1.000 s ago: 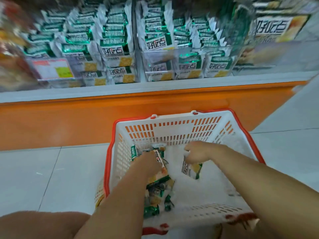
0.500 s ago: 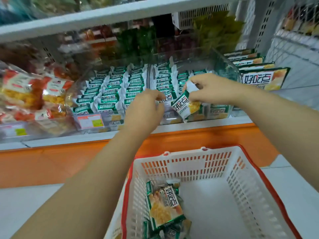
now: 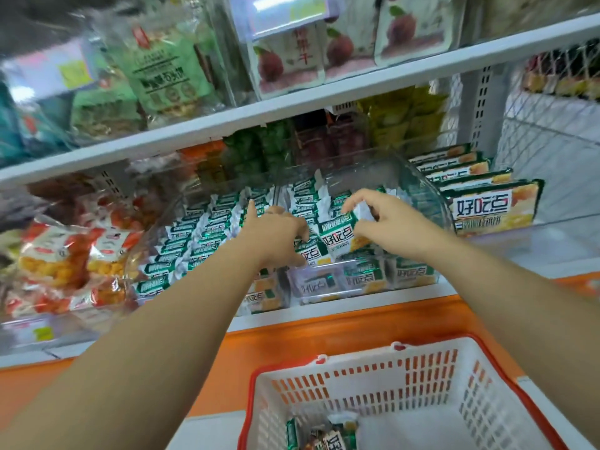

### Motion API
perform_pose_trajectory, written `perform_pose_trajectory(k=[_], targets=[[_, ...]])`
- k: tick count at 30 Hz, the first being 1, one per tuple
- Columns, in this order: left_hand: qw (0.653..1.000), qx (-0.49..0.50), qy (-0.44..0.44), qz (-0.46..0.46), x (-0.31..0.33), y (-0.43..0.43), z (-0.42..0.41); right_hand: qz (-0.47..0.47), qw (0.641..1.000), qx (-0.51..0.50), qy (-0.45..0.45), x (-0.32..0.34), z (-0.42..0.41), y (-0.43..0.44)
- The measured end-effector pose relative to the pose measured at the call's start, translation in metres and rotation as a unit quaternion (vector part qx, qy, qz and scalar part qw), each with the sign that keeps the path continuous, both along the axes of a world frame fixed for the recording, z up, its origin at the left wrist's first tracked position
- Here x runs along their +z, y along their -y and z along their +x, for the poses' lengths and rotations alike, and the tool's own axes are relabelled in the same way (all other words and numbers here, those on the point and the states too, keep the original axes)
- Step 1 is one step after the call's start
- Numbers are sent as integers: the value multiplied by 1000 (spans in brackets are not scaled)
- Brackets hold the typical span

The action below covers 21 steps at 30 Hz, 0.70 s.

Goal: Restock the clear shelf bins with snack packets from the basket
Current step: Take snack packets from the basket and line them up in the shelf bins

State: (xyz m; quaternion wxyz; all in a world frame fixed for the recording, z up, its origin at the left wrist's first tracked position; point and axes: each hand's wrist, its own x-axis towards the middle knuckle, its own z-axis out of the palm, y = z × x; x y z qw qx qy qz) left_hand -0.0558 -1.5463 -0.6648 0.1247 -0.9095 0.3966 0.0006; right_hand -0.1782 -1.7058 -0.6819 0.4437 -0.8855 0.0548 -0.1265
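Note:
Two clear shelf bins (image 3: 431, 203) on the lower shelf hold rows of green-and-white snack packets (image 3: 207, 228). My left hand (image 3: 279, 235) reaches palm down over the divider between them, its fingers curled on a packet (image 3: 310, 256) at the front of the right bin. My right hand (image 3: 386, 219) holds another snack packet (image 3: 339, 240) by its crimped top, thumb on its side, tilted on top of the right bin's rows. The white basket with a red rim (image 3: 406, 378) sits below on the floor, with a few packets (image 3: 328, 440) left in it.
Larger green boxes of the same brand (image 3: 487, 206) stand right of the bins. Bags of orange snacks (image 3: 71, 254) fill the bin to the left. A white shelf board (image 3: 292, 112) with more snack bags runs just above. An orange plinth (image 3: 324, 329) lies between shelf and basket.
Both hands rose from the basket to the shelf carrying packets, then pushed deeper over the right bin. The view tilted up from the basket to the shelves.

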Motion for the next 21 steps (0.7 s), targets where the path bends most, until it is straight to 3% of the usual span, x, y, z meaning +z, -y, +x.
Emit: perform_pose_trajectory(k=[4,10,14,21], targets=[[999,-38,21,19,-2,3,6,-9,1000,11,-8,-9,8,-1],[997,-75,12,-28,-5,-3,23,-50,998,44,-18,-20,19,-10],[995,-91,26,-19,-5,-5,26,-94,995,18,12,-29,27,-20],[989,-44,-94,-105,17,-6,33,-148,988,38,12,-39,30,-30]])
